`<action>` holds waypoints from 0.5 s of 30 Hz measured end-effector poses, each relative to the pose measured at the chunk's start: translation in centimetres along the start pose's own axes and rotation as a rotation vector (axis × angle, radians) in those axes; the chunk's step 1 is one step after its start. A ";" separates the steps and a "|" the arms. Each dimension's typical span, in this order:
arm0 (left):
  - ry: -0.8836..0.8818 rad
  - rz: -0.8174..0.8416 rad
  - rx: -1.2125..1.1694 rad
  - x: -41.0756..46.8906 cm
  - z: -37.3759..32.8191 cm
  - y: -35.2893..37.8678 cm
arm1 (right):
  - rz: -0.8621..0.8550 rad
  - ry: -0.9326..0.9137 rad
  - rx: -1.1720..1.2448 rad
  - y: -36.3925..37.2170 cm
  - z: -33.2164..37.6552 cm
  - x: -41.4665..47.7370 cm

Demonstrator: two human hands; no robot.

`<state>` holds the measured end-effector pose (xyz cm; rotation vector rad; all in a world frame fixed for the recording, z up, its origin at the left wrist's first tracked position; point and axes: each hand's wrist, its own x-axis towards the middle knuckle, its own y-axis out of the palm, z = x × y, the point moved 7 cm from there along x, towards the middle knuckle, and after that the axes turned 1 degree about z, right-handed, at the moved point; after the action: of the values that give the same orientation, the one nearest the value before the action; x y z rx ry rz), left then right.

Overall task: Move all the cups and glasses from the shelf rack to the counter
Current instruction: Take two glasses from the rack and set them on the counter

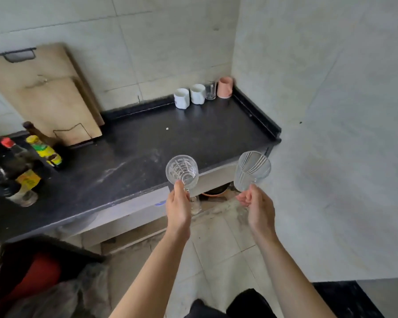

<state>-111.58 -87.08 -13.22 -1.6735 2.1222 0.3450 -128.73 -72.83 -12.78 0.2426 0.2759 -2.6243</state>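
clearly both hands are loaded. the left hand (178, 206) has its fingers clamped round the lower part of a cut-pattern glass (182, 171), and the right hand (259, 206) pinches the base of a ribbed glass (253, 169) between thumb and fingers. both glasses hang in the air just over the near edge of the dark counter (147, 143), toward its 5 o'clock corner, not yet set down.

each glass lies tipped away from the person, long axis running from the hand up toward 12 o'clock, mouth leading and facing partly toward the camera; the ribbed one leans slightly to 1 o'clock. they need righting, base down, before landing.

these look light, rigid and brittle, with smooth slick walls, so i judge the safest hold is low on the body or the thick foot, never the thin rim, and the touchdown should be soft on that hard top.

at the counter's 1 o'clock corner two white mugs (181, 98) (197, 93), a small clear glass (210, 91) and a pink cup (225, 87) stand in a row against the wall. the open surface in front of them offers room.
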 end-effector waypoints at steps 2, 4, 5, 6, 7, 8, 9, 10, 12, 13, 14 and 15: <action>0.006 0.034 0.042 2.3 -1.1 2.7 | -0.031 0.018 0.012 -0.1 -0.1 2.9; -0.008 0.064 0.074 4.9 -1.9 5.6 | -0.048 0.041 0.025 0.0 -0.5 6.4; -0.020 0.072 0.093 6.2 -2.2 6.9 | -0.049 0.043 0.023 0.2 -0.4 8.2; -0.029 0.073 0.113 7.6 -2.6 8.3 | -0.045 0.041 0.017 0.6 -0.3 10.2; -0.029 0.072 0.134 8.8 -3.0 9.5 | -0.038 0.038 0.010 1.0 -0.3 12.1; -0.025 0.070 0.150 10.4 -3.6 11.0 | -0.027 0.035 0.007 1.5 -0.2 14.5; -0.024 0.068 0.161 11.8 -4.2 12.4 | -0.009 0.038 0.003 2.1 -0.1 16.8; -0.027 0.064 0.171 13.4 -4.9 13.9 | 0.019 0.038 -0.011 2.8 0.2 19.2; -0.041 0.048 0.191 16.2 -6.6 16.3 | 0.088 0.038 -0.056 4.2 1.2 23.6; -0.051 0.036 0.199 17.8 -7.6 17.6 | 0.115 0.036 -0.071 4.9 1.8 26.0; -0.062 0.019 0.202 19.3 -8.5 18.6 | 0.133 0.034 -0.092 5.6 2.3 28.2; -0.070 0.005 0.197 20.9 -9.3 19.6 | 0.144 0.017 -0.118 6.3 2.9 30.3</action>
<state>-136.07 -104.36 -15.91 -1.5230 2.0372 0.1863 -152.31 -92.56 -17.65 0.2362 0.4030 -2.4552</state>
